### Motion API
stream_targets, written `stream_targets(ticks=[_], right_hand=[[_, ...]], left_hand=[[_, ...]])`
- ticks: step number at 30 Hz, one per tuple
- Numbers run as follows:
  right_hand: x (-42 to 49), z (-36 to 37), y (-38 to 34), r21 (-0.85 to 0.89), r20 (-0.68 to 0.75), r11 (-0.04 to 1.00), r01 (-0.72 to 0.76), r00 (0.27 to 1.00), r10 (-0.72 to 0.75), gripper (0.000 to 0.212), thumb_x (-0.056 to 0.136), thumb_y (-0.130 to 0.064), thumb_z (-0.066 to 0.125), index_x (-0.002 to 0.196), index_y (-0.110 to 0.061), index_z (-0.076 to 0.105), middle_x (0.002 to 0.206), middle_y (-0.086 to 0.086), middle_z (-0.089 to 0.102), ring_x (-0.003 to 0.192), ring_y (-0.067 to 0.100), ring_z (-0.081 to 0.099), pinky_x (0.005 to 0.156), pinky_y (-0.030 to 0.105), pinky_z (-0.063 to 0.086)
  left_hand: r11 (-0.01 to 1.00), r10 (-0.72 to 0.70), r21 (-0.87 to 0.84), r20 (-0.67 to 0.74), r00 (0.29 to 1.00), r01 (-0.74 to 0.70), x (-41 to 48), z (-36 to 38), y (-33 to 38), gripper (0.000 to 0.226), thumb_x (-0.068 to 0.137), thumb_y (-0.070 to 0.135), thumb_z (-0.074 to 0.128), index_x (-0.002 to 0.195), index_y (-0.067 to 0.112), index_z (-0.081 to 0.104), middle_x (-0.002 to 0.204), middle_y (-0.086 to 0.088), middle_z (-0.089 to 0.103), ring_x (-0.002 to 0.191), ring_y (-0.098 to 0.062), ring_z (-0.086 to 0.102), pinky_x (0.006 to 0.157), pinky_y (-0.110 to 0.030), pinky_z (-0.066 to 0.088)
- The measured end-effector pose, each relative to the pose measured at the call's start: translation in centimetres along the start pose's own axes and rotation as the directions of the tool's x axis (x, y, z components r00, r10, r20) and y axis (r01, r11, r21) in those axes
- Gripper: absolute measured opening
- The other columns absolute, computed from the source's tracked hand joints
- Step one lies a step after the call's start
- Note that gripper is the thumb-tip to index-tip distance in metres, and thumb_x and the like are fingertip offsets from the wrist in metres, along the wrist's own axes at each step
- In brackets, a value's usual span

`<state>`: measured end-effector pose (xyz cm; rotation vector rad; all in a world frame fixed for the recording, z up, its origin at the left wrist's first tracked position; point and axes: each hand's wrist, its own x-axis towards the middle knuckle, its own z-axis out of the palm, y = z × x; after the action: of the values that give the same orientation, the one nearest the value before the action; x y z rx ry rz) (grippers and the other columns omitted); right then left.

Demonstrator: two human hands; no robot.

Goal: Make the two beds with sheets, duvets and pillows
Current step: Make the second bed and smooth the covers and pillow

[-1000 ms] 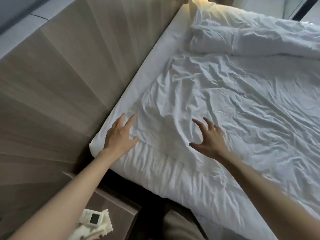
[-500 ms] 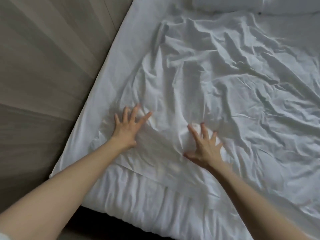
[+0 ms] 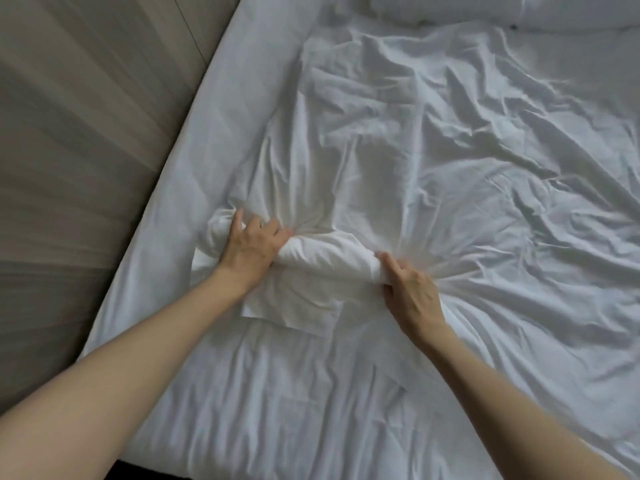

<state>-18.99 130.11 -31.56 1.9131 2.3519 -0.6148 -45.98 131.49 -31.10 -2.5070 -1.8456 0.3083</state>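
You are doing the sheet step on this bed. The white sheet is lying all crumpled on top of the bed, spreading from the middle out toward 3 o'clock. Its loose edge is sitting just below your hands, toward 6 o'clock.

Your left hand, just at 9 o'clock from the middle, is gripping a fat bunch of the sheet. Its fingers are curling tight round the cloth. Your right hand, at about 4 o'clock, is holding the other end of the same bunch, and its fingers are curling in and pinching the cloth. The bunch is stretching between both hands.

Something white and puffy, maybe a pillow, is lying at 12 o'clock. A wooden wall is standing at 9 to 10 o'clock.

I think the next move is lifting the bunch up off the bed. For that, both grips need to be firm, and both hands should be rising together so the sheet is not dragging or slipping out.
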Motion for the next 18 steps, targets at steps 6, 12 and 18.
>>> stream_targets(ticks=[6, 12, 18], right_hand=[[-2.2, -3.7, -1.8, 0.052, -0.077, 0.997, -0.048, 0.996, 0.052, 0.041, 0.083, -0.01, 0.05, 0.123, -0.019, 0.05, 0.094, 0.017, 0.065, 0.087, 0.039, 0.061, 0.064, 0.037, 0.031], [-7.6, -9.6, -3.6, 0.029, -0.146, 0.999, -0.037, 0.989, 0.041, 0.025, 0.083, -0.011, 0.049, 0.107, -0.015, 0.051, 0.09, 0.015, 0.067, 0.084, 0.04, 0.06, 0.062, 0.035, 0.027], [-14.8, -13.9, -6.2, -0.045, -0.117, 0.999, -0.01, 0.993, 0.005, 0.021, 0.085, -0.017, 0.049, 0.105, -0.016, 0.051, 0.093, 0.019, 0.067, 0.087, 0.041, 0.06, 0.063, 0.036, 0.029]], left_hand=[[0.998, 0.068, 0.013, -0.103, 0.992, -0.067, -0.8, -4.9, -0.3, 0.028, 0.057, -0.008, 0.059, 0.07, 0.014, 0.069, 0.069, -0.004, 0.058, 0.061, -0.027, 0.056, 0.054, -0.029, 0.038], [0.997, 0.06, -0.029, -0.282, 0.958, -0.071, -7.0, -12.0, 0.5, 0.03, 0.05, -0.011, 0.046, 0.062, 0.01, 0.064, 0.058, -0.004, 0.055, 0.054, -0.027, 0.052, 0.053, -0.028, 0.03], [0.998, 0.036, -0.03, -0.336, 0.941, -0.049, -15.1, -16.1, 2.2, 0.03, 0.041, -0.015, 0.056, 0.057, 0.011, 0.056, 0.053, -0.003, 0.051, 0.048, -0.027, 0.049, 0.054, -0.028, 0.022]])
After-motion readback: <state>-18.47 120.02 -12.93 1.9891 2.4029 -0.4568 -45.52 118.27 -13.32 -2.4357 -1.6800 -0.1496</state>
